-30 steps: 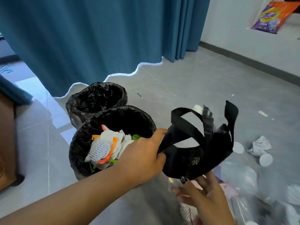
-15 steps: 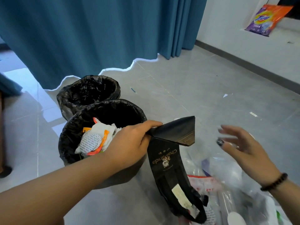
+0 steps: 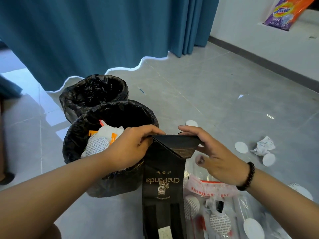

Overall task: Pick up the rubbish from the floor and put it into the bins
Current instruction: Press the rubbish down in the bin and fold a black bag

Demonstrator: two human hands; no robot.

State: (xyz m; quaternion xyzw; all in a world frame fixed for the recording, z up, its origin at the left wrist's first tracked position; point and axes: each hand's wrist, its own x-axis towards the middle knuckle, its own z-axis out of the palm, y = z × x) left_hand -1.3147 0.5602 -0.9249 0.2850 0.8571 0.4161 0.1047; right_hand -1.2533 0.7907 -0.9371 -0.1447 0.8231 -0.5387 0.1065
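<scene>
Both hands, left (image 3: 133, 147) and right (image 3: 212, 152), pinch the folded top of the long black paper carrier bag (image 3: 164, 183). Its hanging tail could snag the rim of the nearer black-lined round bin (image 3: 72, 135) at nine o'clock and spill out.

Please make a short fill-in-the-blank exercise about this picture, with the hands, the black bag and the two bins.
1. Both hands hold a black paper bag with the word ____ printed on it.
2. The near bin already holds rubbish, but the far bin looks ____.
3. The right hand wears a dark ____ at the wrist.
4. The left hand grips the bag's folded ____ edge.

Missing words: ChaPanda; empty; bracelet; top
</scene>
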